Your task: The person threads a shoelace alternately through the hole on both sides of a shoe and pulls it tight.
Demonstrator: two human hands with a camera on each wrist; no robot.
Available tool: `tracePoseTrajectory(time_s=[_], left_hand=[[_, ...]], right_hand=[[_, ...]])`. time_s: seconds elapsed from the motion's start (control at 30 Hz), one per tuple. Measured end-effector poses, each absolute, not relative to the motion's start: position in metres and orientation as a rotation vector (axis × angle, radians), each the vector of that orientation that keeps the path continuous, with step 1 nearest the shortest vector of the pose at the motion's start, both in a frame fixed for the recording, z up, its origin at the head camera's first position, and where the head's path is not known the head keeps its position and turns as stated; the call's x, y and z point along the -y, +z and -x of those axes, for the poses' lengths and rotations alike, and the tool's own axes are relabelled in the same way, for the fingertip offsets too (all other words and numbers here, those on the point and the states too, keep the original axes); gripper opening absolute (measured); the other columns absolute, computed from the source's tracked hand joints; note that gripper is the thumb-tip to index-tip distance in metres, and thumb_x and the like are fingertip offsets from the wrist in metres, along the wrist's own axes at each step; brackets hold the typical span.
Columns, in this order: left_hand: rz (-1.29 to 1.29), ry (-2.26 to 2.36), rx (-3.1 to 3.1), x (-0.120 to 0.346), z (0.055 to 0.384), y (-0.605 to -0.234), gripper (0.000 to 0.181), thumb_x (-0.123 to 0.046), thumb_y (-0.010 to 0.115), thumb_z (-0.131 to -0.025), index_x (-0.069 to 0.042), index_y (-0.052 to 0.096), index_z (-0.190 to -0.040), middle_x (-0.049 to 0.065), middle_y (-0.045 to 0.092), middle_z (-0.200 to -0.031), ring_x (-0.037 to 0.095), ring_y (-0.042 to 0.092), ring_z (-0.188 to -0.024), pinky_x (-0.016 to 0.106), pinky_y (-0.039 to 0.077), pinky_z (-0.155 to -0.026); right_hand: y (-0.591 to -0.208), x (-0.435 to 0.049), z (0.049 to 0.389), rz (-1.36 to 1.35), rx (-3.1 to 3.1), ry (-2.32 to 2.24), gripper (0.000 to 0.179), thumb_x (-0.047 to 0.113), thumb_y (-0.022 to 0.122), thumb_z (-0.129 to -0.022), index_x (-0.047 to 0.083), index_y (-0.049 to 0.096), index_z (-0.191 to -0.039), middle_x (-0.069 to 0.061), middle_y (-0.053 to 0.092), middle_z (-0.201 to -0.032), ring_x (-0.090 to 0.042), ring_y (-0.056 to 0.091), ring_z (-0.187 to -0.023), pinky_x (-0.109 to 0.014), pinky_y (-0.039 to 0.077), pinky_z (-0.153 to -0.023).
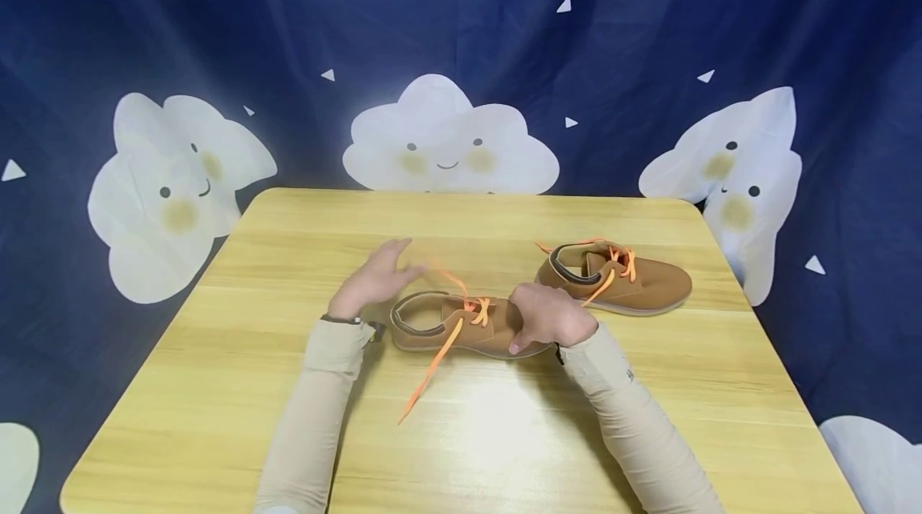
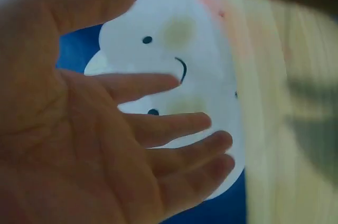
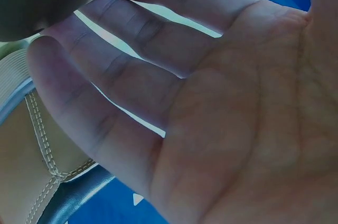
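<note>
A brown lace-up shoe with orange laces lies on its sole in the middle of the table, toe to the right. My right hand grips its toe, thumb on the near side and fingers over the far side. In the right wrist view the fingers run behind the rounded toe. By the heel, my left hand is raised with spread fingers, holding nothing in the left wrist view. One lace end trails toward me; the other rises blurred near the left fingertips.
A matching brown shoe with orange laces sits farther back on the right, its heel close to my right hand. The wooden table has rounded corners. Behind it hangs a dark blue curtain with white clouds and triangles.
</note>
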State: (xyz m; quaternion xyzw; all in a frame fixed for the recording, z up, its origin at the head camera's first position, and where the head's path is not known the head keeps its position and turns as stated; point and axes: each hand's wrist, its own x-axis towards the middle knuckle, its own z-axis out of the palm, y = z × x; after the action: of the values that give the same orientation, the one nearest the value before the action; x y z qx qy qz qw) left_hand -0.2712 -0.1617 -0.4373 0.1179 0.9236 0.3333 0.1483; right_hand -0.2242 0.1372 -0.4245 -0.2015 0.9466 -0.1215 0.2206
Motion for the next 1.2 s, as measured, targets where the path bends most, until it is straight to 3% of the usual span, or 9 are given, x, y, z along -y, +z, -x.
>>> tracePoseTrajectory(time_s=[0.1, 0.17, 0.3, 0.47, 0.7, 1.0, 1.2], left_hand=[[-0.474, 0.917, -2.69, 0.16, 0.265, -0.431, 0.065, -0.035, 0.053, -0.107, -0.004, 0.033, -0.16, 0.025, 0.023, -0.169, 0.046, 0.02, -0.158, 0.065, 0.021, -0.126], [-0.608, 0.939, -2.695, 0.157, 0.259, -0.424, 0.055, -0.027, 0.056, -0.106, -0.007, 0.043, -0.155, 0.02, 0.036, -0.165, 0.04, 0.032, -0.155, 0.059, 0.029, -0.125], [-0.905, 0.906, -2.666, 0.143, 0.256, -0.413, 0.037, -0.018, 0.062, -0.104, -0.008, 0.061, -0.14, 0.01, 0.062, -0.145, 0.029, 0.056, -0.139, 0.048, 0.045, -0.117], [-1.196, 0.633, -2.68, 0.123, 0.268, -0.409, 0.02, -0.012, 0.066, -0.101, -0.007, 0.074, -0.119, 0.007, 0.074, -0.121, 0.024, 0.069, -0.117, 0.039, 0.055, -0.104], [-1.45, 0.391, -2.649, 0.111, 0.28, -0.418, 0.006, -0.015, 0.072, -0.096, -0.015, 0.078, -0.093, -0.001, 0.074, -0.098, 0.013, 0.069, -0.093, 0.029, 0.058, -0.086], [-1.29, 0.645, -2.422, 0.12, 0.288, -0.421, 0.02, -0.013, 0.054, -0.107, -0.006, 0.073, -0.104, 0.006, 0.07, -0.103, 0.014, 0.064, -0.093, 0.031, 0.057, -0.088], [-1.179, 0.721, -2.363, 0.124, 0.298, -0.42, 0.029, -0.013, 0.046, -0.102, -0.015, 0.055, -0.075, -0.003, 0.05, -0.074, 0.01, 0.047, -0.07, 0.028, 0.045, -0.071]], right_hand=[[-0.424, -0.136, 0.224, 0.55, -2.617, -0.332, 0.035, 0.028, 0.097, -0.07, 0.017, 0.068, -0.086, 0.004, 0.066, -0.09, -0.016, 0.059, -0.08, -0.043, 0.053, -0.074], [-0.423, -0.134, 0.224, 0.548, -2.615, -0.331, 0.034, 0.027, 0.096, -0.07, 0.017, 0.068, -0.084, 0.004, 0.066, -0.089, -0.016, 0.059, -0.08, -0.043, 0.052, -0.073], [-0.421, -0.133, 0.225, 0.548, -2.61, -0.341, 0.033, 0.026, 0.096, -0.07, 0.016, 0.068, -0.085, 0.003, 0.066, -0.091, -0.017, 0.059, -0.081, -0.044, 0.052, -0.074], [-0.422, -0.134, 0.227, 0.552, -2.61, -0.348, 0.031, 0.026, 0.096, -0.07, 0.018, 0.069, -0.083, 0.004, 0.066, -0.091, -0.017, 0.059, -0.08, -0.042, 0.052, -0.073], [-0.423, -0.133, 0.225, 0.557, -2.609, -0.336, 0.03, 0.026, 0.096, -0.07, 0.018, 0.068, -0.078, 0.004, 0.064, -0.084, -0.016, 0.057, -0.076, -0.039, 0.049, -0.068], [-0.423, -0.132, 0.225, 0.547, -2.606, -0.333, 0.031, 0.025, 0.096, -0.07, 0.017, 0.068, -0.079, 0.003, 0.063, -0.086, -0.017, 0.056, -0.076, -0.039, 0.049, -0.068], [-0.422, -0.133, 0.223, 0.542, -2.603, -0.335, 0.031, 0.025, 0.096, -0.07, 0.017, 0.069, -0.081, 0.003, 0.064, -0.088, -0.017, 0.057, -0.079, -0.04, 0.05, -0.07]])
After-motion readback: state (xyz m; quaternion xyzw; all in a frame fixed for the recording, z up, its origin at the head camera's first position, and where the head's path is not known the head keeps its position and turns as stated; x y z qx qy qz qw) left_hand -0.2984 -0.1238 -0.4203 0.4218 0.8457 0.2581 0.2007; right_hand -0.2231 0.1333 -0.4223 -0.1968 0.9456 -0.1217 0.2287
